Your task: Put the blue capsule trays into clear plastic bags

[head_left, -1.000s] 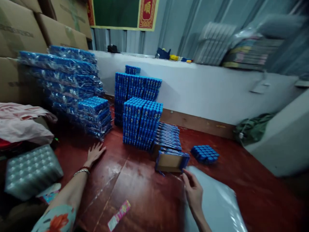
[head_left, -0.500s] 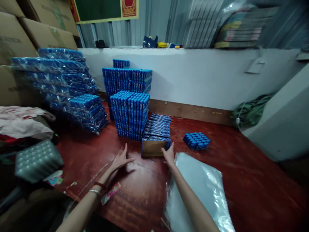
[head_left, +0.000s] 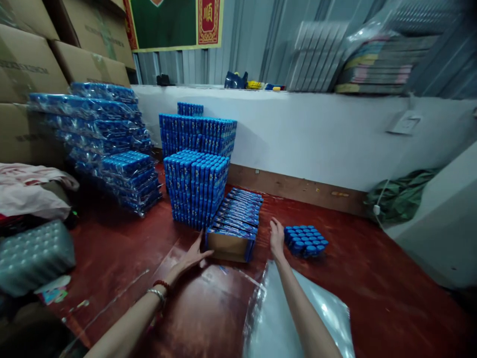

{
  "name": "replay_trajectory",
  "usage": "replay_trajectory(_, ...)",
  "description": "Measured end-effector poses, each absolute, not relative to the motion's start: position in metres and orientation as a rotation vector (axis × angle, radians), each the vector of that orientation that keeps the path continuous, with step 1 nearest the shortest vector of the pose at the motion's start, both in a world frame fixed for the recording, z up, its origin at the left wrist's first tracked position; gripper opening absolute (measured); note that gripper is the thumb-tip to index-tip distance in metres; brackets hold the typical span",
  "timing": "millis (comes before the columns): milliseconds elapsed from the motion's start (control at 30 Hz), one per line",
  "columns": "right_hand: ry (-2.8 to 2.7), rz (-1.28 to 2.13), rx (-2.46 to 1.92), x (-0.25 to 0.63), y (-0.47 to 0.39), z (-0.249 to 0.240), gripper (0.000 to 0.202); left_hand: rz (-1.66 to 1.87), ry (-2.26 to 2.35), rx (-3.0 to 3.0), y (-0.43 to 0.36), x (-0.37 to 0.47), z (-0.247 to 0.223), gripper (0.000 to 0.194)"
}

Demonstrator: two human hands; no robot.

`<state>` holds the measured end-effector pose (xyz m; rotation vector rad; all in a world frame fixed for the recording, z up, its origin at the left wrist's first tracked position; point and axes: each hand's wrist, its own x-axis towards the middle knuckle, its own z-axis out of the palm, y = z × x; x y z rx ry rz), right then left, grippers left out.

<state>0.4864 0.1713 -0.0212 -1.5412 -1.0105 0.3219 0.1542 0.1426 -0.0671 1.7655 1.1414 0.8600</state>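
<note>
A row of overlapping flat blue printed cartons (head_left: 238,211) lies in the middle of the red table. The front one is a blue-edged box (head_left: 229,247) whose brown cardboard side faces me. My left hand (head_left: 193,254) is at that box's left front corner, thumb and fingers spread, apparently touching it. On the other side, my right hand (head_left: 276,238) is apart from the box, fingers loosely bent, with nothing visible in them. Just right of it stands a small cluster of blue-capped tubes (head_left: 305,239). Under my right forearm lies a stack of clear plastic bags (head_left: 320,303).
Tall blocks of blue tubes (head_left: 197,189) stand behind the cartons, against the white wall (head_left: 298,129). Plastic-wrapped blue packs (head_left: 104,122) and cardboard boxes (head_left: 22,64) are piled at left. A grey bumpy block (head_left: 37,256) sits at the near left, a green bundle (head_left: 402,196) at far right.
My right hand has let go of the box's right side and moved right, toward the tube cluster. My left hand has come up to the box's left corner. The view has shifted slightly.
</note>
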Motion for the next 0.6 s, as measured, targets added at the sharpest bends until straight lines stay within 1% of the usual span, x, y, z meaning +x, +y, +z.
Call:
replay_trajectory(167,-1.321,0.311,-1.668,0.507,0.267,0.031,0.049,1.008,1.162,1.618,0.147,0.177,-0.067,0.086)
replay_trajectory(267,-1.532,0.340,-1.773,0.500,0.320,0.050,0.045,1.063,1.264,1.561,0.151,0.189,-0.073,0.079)
replay_trajectory(433,-1.761,0.440,-2.017,0.482,0.361,0.049,0.049,1.114,1.264,1.546,0.155,0.196,-0.086,0.063)
replay_trajectory(500,-1.850,0.456,-2.061,0.477,0.359,0.044,0.052,1.126,1.285,1.521,0.151,0.198,-0.089,0.059)
replay_trajectory(600,-1.964,0.411,-2.082,0.470,0.345,0.039,0.054,1.130,1.289,1.492,0.135,0.199,-0.090,0.059)
